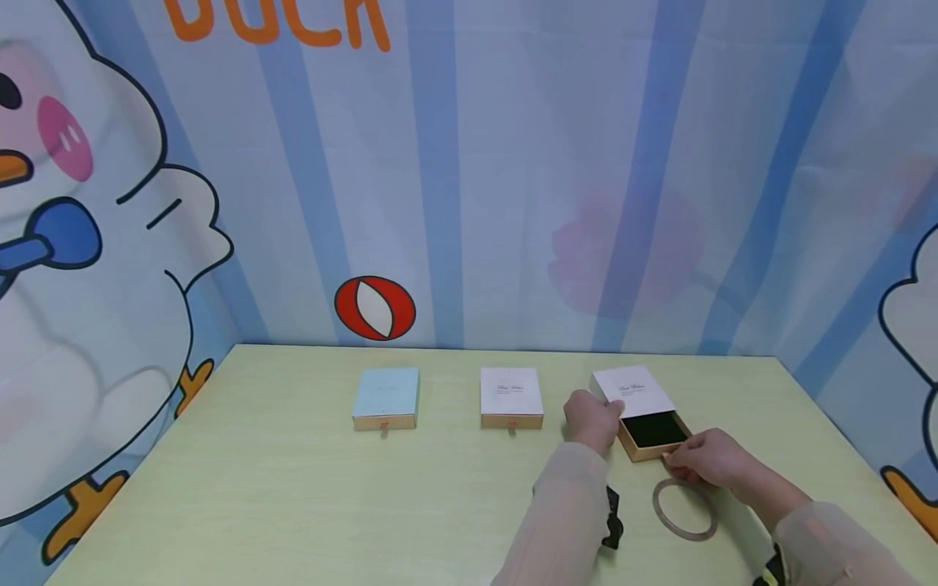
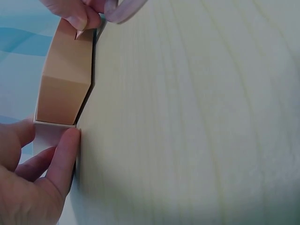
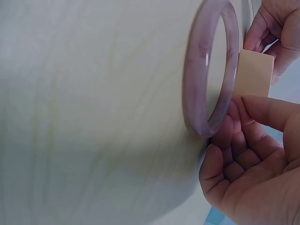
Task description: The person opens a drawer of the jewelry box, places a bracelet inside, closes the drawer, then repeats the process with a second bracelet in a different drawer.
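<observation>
At the right of the table, a white gift box (image 1: 636, 389) stands with its tan drawer (image 1: 628, 443) pulled partly out, showing a dark lining. My left hand (image 1: 592, 419) grips the white sleeve by its sides, thumb and fingers near the sleeve's front edge in the left wrist view. With thumb and forefinger, my right hand (image 1: 712, 460) pinches the small pull tab (image 2: 78, 34) on the drawer's front; its other fingers are curled. A pale mauve bangle (image 3: 196, 79) lies on the table just in front of the right hand.
A second white box (image 1: 510, 391) stands shut near the table's middle, and a light blue box (image 1: 386, 392) stands shut further left. Both have tabs facing front. Behind the pale wooden table (image 1: 293, 488) hangs a blue striped cartoon backdrop (image 1: 498, 163).
</observation>
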The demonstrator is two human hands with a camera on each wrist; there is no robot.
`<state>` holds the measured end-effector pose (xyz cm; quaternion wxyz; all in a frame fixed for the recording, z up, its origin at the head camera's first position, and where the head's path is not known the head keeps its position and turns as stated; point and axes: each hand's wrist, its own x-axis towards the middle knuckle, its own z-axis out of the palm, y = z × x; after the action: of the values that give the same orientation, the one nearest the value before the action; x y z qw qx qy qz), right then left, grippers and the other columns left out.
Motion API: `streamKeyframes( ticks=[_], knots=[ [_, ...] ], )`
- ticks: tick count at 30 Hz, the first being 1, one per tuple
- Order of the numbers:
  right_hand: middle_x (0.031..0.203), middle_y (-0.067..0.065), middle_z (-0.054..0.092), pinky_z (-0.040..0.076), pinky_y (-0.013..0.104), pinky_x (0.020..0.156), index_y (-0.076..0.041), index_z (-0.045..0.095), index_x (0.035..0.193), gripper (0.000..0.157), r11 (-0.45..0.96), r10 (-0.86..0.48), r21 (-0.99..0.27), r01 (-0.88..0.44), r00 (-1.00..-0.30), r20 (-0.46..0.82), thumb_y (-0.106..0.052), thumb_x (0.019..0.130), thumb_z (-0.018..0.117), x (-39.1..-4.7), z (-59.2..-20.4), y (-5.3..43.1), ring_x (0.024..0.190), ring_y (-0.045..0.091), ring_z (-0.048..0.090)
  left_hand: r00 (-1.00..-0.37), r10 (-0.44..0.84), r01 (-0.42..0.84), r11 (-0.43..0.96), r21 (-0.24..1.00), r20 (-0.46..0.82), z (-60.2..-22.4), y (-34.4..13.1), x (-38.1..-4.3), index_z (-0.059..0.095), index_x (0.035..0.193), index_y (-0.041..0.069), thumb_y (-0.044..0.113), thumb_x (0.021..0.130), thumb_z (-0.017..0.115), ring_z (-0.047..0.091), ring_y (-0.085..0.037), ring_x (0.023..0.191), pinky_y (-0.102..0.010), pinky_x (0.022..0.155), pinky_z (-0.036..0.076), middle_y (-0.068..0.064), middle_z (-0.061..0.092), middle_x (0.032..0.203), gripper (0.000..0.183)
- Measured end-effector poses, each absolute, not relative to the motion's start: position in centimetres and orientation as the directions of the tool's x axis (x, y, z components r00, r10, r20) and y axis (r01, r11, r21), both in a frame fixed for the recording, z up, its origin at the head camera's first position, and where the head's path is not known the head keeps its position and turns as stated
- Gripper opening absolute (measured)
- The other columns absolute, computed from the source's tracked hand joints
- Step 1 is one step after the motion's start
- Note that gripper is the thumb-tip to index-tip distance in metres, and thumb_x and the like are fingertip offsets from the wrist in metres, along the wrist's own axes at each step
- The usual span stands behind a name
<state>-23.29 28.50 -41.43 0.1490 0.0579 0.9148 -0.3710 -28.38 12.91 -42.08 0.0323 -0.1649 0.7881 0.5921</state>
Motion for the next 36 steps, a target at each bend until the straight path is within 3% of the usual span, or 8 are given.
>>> streamKeyframes(
  ticks=[11, 19, 36],
  knots=[
    [0.066, 0.0, 0.057, 0.04, 0.024, 0.056, 0.0, 0.07, 0.077, 0.022, 0.717, 0.007, -0.656, 0.234, -0.944, -0.33, -0.018, 0.087, 0.062, -23.1, -41.6, 28.6, 0.064, 0.014, 0.049, -0.944, -0.215, -0.298, 0.243, 0.923, -0.248, -42.2, 12.9, -28.4, 0.061, 0.088, 0.001, 0.021, 0.08, 0.076, 0.052, -0.019, 0.072, -0.033, 0.066, 0.049, -0.006, 0.059, 0.079, 0.027],
    [0.062, -0.001, 0.055, 0.039, 0.025, 0.054, -0.002, 0.067, 0.071, 0.025, 0.726, -0.009, -0.654, 0.211, -0.949, -0.315, -0.021, 0.087, 0.063, -22.9, -41.6, 28.8, 0.061, 0.013, 0.047, -0.955, -0.203, -0.264, 0.256, 0.93, -0.216, -42.2, 12.7, -28.3, 0.058, 0.073, 0.002, 0.018, 0.081, 0.075, 0.05, -0.019, 0.067, -0.033, 0.06, 0.045, -0.006, 0.055, 0.073, 0.025],
    [0.056, -0.006, 0.05, 0.036, 0.023, 0.052, -0.002, 0.072, 0.083, 0.021, 0.74, -0.125, -0.663, 0.118, -0.943, -0.308, -0.022, 0.084, 0.069, -22.5, -41.0, 30.0, 0.056, 0.011, 0.043, -0.948, -0.203, -0.291, 0.237, 0.927, -0.246, -42.2, 12.9, -28.4, 0.058, 0.08, 0.003, 0.02, 0.081, 0.075, 0.052, -0.018, 0.065, -0.03, 0.057, 0.046, -0.005, 0.055, 0.073, 0.024]
  ],
)
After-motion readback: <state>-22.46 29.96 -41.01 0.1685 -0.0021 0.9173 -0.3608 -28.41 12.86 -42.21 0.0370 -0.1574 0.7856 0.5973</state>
